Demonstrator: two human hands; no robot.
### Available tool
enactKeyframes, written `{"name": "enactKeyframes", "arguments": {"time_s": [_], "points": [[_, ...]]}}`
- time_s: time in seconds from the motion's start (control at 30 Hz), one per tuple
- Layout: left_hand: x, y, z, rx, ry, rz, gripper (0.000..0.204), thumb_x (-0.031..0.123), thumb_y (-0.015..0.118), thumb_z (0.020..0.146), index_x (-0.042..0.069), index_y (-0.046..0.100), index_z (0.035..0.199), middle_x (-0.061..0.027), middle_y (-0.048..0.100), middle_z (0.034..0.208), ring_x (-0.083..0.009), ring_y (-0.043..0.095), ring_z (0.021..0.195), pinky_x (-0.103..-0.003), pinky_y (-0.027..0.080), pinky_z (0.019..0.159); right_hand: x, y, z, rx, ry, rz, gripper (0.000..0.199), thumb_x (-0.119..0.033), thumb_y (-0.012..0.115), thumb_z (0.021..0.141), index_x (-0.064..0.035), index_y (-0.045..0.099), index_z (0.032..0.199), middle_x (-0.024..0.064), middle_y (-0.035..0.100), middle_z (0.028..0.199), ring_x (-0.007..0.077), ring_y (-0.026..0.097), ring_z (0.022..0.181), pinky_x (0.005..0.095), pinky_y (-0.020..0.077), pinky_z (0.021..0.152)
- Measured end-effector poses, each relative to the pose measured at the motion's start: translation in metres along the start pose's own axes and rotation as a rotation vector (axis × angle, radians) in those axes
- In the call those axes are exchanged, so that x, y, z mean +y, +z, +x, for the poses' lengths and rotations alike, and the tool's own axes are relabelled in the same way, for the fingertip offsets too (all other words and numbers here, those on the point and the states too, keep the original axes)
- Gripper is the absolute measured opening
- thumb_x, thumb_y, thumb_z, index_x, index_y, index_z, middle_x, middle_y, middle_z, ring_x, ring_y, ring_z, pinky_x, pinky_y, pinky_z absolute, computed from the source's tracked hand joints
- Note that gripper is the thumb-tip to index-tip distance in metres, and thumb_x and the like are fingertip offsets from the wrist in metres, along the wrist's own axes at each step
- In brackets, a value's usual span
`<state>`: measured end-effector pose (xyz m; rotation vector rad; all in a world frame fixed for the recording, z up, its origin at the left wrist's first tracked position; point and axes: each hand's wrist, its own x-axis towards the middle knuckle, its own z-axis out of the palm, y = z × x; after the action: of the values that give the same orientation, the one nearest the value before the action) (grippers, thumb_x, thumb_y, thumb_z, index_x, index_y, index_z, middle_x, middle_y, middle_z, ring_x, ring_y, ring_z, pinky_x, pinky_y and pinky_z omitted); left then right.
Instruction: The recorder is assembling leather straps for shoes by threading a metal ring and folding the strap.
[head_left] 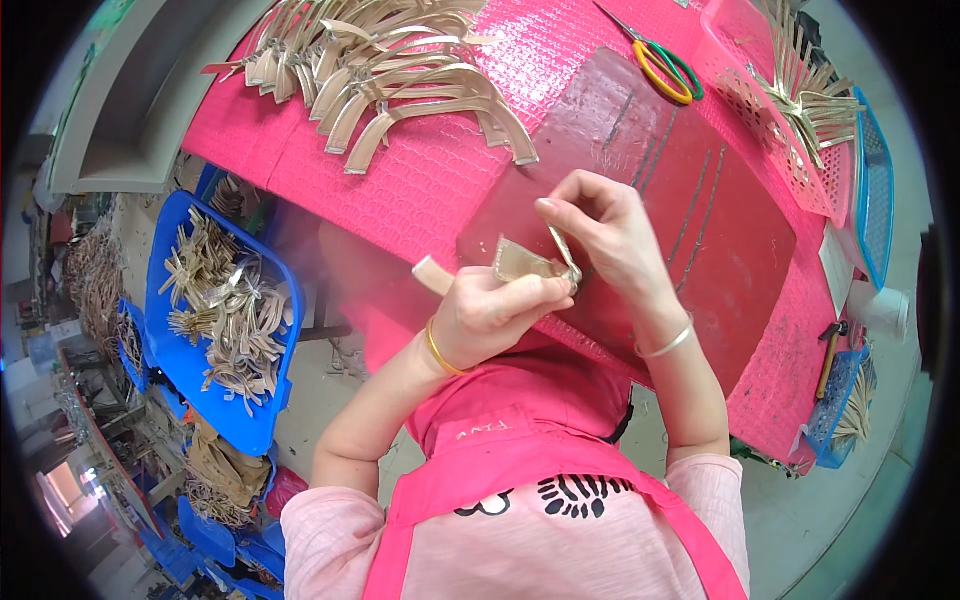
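Strap piece, pale gold and curved, of thin leather-like sheet [525, 264], sits between both hands just above the dark red cutting mat [640, 200], close to the body so the work stays under the eyes. Left hand [490, 315] clamps it from below, thumb pressed over fingers, one tan end [432, 275] jutting out leftward. Right hand [610, 235] pinches a narrow looped end of the same strap [566, 255] between thumb and forefinger, grip closed tight; the loop looks bent back on itself.

Mat is smooth, scored with long dark lines, and lies on a bright pink textured surface [420, 180]. Heap of similar gold curved straps [390, 70] rests at the far left of it, within reach. Scissors with yellow and green handles [665, 68] lie beyond the mat. Pink perforated basket [770, 120] at right holds more pieces. Blue plastic tray [165, 300] beside the left elbow is piled with straps.
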<state>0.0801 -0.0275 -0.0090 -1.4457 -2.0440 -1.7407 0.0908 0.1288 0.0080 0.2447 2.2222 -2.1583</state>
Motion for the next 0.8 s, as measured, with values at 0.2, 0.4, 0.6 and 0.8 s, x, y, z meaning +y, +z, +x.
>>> {"name": "enactKeyframes", "arguments": {"time_s": [0.2, 0.4, 0.6, 0.8], "points": [[0.018, 0.001, -0.009, 0.371, -0.78, -0.612, 0.025, -0.003, 0.053, 0.079, -0.001, 0.047, 0.103, -0.0108, 0.059, 0.082, -0.0169, 0.061, 0.073, -0.023, 0.05, 0.063, 0.004, 0.016, 0.006, 0.274, -0.091, -0.089, 0.014, -0.012, 0.056, 0.079, 0.0011, 0.055, 0.084, 0.0013, 0.052, 0.069, 0.0045, 0.046, 0.064, 0.0194, 0.0378, 0.056], [0.007, -0.017, -0.003, 0.643, -0.729, -1.024, 0.026, -0.003, 0.046, 0.081, 0.001, 0.039, 0.105, -0.0185, 0.051, 0.105, -0.0242, 0.055, 0.094, -0.031, 0.047, 0.078, -0.004, 0.063, -0.048, 0.034, -0.209, -0.384, 0.04, 0.001, 0.056, 0.072, -0.0023, 0.035, 0.106, 0.0144, 0.053, 0.083, 0.0245, 0.057, 0.072, 0.0327, 0.0447, 0.062], [0.005, -0.049, -0.017, 0.654, -0.538, -0.865, 0.039, -0.001, 0.047, 0.08, 0.004, 0.034, 0.116, -0.0189, 0.041, 0.121, -0.026, 0.042, 0.112, -0.033, 0.036, 0.093, -0.027, 0.062, 0.009, -0.057, -0.371, -0.613, 0.017, 0.003, 0.052, 0.072, -0.0004, 0.052, 0.088, 0.0153, 0.051, 0.077, 0.0301, 0.054, 0.069, 0.0355, 0.0429, 0.06], [-0.003, -0.082, -0.012, 0.241, -0.775, -0.757, 0.036, -0.002, 0.045, 0.082, 0.001, 0.036, 0.117, -0.0124, 0.051, 0.105, -0.0177, 0.052, 0.097, -0.026, 0.041, 0.085, -0.002, 0.061, 0.124, 0.349, -0.891, -1.161, 0.023, -0.004, 0.051, 0.07, -0.0057, 0.052, 0.093, 0.0087, 0.05, 0.089, 0.0243, 0.051, 0.086, 0.0379, 0.0387, 0.079]]}}
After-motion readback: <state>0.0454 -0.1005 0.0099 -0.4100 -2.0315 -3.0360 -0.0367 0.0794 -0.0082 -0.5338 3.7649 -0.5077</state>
